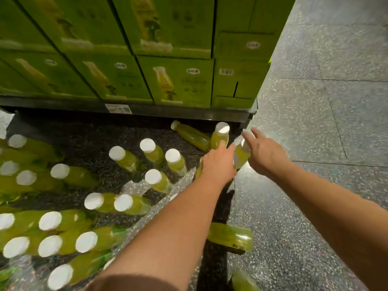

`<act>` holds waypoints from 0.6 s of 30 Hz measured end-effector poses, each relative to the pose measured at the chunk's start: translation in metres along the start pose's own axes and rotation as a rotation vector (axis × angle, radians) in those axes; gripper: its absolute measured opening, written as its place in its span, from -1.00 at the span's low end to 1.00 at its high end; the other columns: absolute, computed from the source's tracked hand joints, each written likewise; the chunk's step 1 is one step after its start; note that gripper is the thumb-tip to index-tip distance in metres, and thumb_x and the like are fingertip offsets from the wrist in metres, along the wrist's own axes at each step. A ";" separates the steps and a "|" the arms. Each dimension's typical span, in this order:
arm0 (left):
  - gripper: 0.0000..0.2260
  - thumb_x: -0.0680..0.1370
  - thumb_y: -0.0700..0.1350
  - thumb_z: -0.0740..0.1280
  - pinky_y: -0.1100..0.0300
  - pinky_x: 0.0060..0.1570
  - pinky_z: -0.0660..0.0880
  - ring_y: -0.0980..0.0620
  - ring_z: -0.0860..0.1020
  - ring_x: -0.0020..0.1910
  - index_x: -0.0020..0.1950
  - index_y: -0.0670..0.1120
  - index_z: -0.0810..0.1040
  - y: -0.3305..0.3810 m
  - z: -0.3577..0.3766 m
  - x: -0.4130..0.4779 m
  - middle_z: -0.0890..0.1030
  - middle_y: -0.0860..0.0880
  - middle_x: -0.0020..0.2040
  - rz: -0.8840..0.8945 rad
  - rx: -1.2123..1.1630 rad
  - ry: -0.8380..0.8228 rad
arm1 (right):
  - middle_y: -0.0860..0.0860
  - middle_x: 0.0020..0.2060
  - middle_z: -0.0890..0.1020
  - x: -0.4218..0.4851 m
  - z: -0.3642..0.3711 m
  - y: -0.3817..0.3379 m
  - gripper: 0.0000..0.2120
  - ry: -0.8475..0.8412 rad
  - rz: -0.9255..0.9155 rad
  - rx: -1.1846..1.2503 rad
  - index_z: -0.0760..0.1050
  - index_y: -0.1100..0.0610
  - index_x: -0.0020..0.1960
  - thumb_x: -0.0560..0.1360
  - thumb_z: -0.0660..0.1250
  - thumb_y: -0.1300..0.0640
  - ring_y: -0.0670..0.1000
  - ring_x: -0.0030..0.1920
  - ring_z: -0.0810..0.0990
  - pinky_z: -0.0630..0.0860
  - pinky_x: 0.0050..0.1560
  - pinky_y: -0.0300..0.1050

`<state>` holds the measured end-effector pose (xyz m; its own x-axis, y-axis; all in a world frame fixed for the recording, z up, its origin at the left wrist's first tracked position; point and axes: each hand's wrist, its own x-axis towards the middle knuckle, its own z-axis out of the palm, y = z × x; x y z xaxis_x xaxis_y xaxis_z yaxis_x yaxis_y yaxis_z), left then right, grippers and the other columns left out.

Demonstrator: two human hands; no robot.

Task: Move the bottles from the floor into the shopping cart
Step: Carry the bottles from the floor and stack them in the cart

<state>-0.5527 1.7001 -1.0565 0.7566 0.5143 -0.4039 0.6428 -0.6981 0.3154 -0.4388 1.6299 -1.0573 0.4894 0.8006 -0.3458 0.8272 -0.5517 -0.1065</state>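
Both arms reach toward the middle right of the frame, where two bottles stand on the floor [315,122] at the corner of the dark pallet [189,113]. The left hand [218,162] has its fingers stretched forward and close together, their tips against the side of the capped bottle [220,136]; they are not wrapped round it. The right hand [264,151] is spread wide – thumb and fingers straight – just over the cap of the second bottle [241,154], which stands between the two hands. Whether it touches that bottle I cannot tell.

Just left of these, a lying bottle [192,135] rests on its side by the pallet's edge. Another lying one [231,236] shows at lower centre, partly behind the left forearm.

The left half of the frame is crowded with more bottles [88,241], white caps up – blurred, so what they stand in is unclear. Green cartons [180,80] fill the upper left, stacked on the pallet, which carries a white label [118,108].
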 end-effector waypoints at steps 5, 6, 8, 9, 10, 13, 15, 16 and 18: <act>-0.67 0.54 -0.17 0.31 -0.06 -0.02 0.45 -0.24 0.51 0.11 0.29 -0.09 0.37 -0.005 0.028 0.023 0.46 -0.14 0.13 0.045 -0.042 0.051 | 0.19 0.24 0.41 0.029 0.031 0.003 -0.61 0.025 -0.061 -0.028 0.31 0.14 0.37 0.55 0.19 0.25 0.24 0.08 0.56 0.50 0.01 0.03; -0.72 0.54 -0.19 0.31 -0.06 -0.03 0.46 -0.24 0.51 0.09 0.24 -0.10 0.39 -0.004 0.030 0.023 0.46 -0.14 0.11 0.038 -0.057 0.063 | 0.18 0.15 0.43 0.028 0.033 0.001 -0.68 0.039 -0.072 -0.037 0.35 0.16 0.29 0.54 0.21 0.27 0.23 0.01 0.57 0.48 -0.09 0.01; -0.78 0.55 -0.22 0.29 -0.06 -0.04 0.45 -0.24 0.51 0.09 0.18 -0.12 0.42 -0.001 0.029 0.018 0.45 -0.14 0.10 0.024 -0.075 0.077 | 0.18 0.07 0.44 0.024 0.034 -0.002 -0.76 0.056 -0.099 -0.068 0.38 0.18 0.19 0.53 0.22 0.29 0.23 -0.07 0.57 0.38 -0.22 -0.04; -0.79 0.55 -0.22 0.29 -0.05 -0.03 0.45 -0.23 0.51 0.09 0.18 -0.13 0.43 0.001 0.025 0.013 0.45 -0.14 0.11 0.019 -0.080 0.085 | 0.18 0.05 0.44 0.019 0.031 -0.003 -0.77 0.059 -0.110 -0.083 0.38 0.18 0.17 0.52 0.23 0.29 0.22 -0.09 0.58 0.35 -0.25 -0.06; -0.77 0.55 -0.22 0.30 -0.04 -0.03 0.45 -0.23 0.51 0.09 0.19 -0.12 0.43 0.002 0.018 0.006 0.44 -0.14 0.12 0.016 -0.081 0.094 | 0.18 0.04 0.44 0.012 0.026 -0.005 -0.78 0.060 -0.112 -0.085 0.38 0.18 0.16 0.52 0.23 0.30 0.22 -0.10 0.57 0.34 -0.27 -0.07; -0.73 0.54 -0.23 0.31 -0.03 -0.04 0.45 -0.22 0.50 0.10 0.22 -0.12 0.42 0.011 -0.021 -0.025 0.42 -0.14 0.14 -0.007 -0.083 0.099 | 0.19 0.02 0.45 -0.019 -0.009 -0.016 -0.77 0.054 -0.123 -0.052 0.41 0.19 0.15 0.51 0.21 0.31 0.25 -0.13 0.57 0.33 -0.28 -0.06; -0.74 0.54 -0.23 0.31 -0.03 -0.06 0.42 -0.23 0.49 0.10 0.22 -0.12 0.42 0.020 -0.061 -0.052 0.41 -0.14 0.15 -0.044 -0.089 0.078 | 0.19 0.01 0.46 -0.044 -0.049 -0.028 -0.76 0.042 -0.127 -0.024 0.43 0.19 0.17 0.52 0.19 0.30 0.26 -0.13 0.56 0.35 -0.26 -0.04; -0.76 0.54 -0.22 0.31 -0.02 -0.08 0.40 -0.23 0.49 0.10 0.20 -0.13 0.42 0.024 -0.084 -0.067 0.41 -0.14 0.15 -0.059 -0.086 0.068 | 0.20 0.01 0.47 -0.056 -0.073 -0.034 -0.76 0.030 -0.125 -0.011 0.44 0.19 0.18 0.52 0.19 0.29 0.26 -0.11 0.57 0.37 -0.24 -0.04; -0.76 0.54 -0.21 0.32 -0.02 -0.09 0.39 -0.23 0.49 0.11 0.20 -0.13 0.43 0.032 -0.134 -0.100 0.41 -0.14 0.15 -0.088 -0.089 0.060 | 0.20 0.01 0.50 -0.081 -0.127 -0.048 -0.74 0.005 -0.120 0.011 0.45 0.20 0.18 0.50 0.21 0.28 0.27 -0.08 0.57 0.38 -0.21 -0.05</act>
<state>-0.5922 1.6932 -0.8907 0.7012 0.6022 -0.3817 0.7128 -0.6038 0.3568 -0.4834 1.6217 -0.9059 0.3889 0.8620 -0.3251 0.8768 -0.4547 -0.1565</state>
